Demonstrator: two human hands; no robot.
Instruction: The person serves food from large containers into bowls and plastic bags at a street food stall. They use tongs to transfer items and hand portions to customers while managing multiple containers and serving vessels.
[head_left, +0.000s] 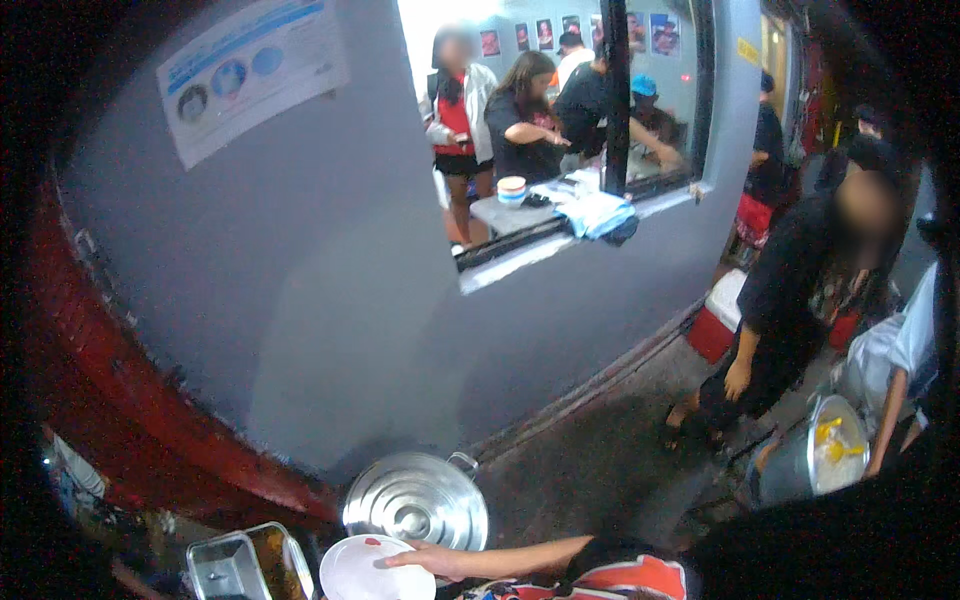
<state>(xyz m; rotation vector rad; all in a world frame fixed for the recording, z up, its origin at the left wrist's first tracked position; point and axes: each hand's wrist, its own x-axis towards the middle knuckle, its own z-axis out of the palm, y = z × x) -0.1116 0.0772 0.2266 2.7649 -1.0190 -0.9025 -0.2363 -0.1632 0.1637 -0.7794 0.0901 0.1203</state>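
Note:
My right hand (433, 561) reaches in from the lower right, its bare forearm coming out of a black sleeve. It grips the edge of a round white plate (360, 570), thumb on the upper face and the other fingers hidden. A red mark (372, 541) shows near the plate's far rim. Just beyond the plate is a large aluminium pot with its lid on (414, 499), partly covered by the plate. To the plate's left are clear rectangular containers (225, 566); the right-hand part holds something brown. My left hand is out of view.
A grey wall (360, 322) with an open window faces me; several people are behind it. A folded blue cloth (596, 214) hangs over the sill. At right, a person in black (795, 292) leans forward near a large pot (784, 465) holding pale food and yellow utensils. A red-and-white cooler (709, 334) stands beyond.

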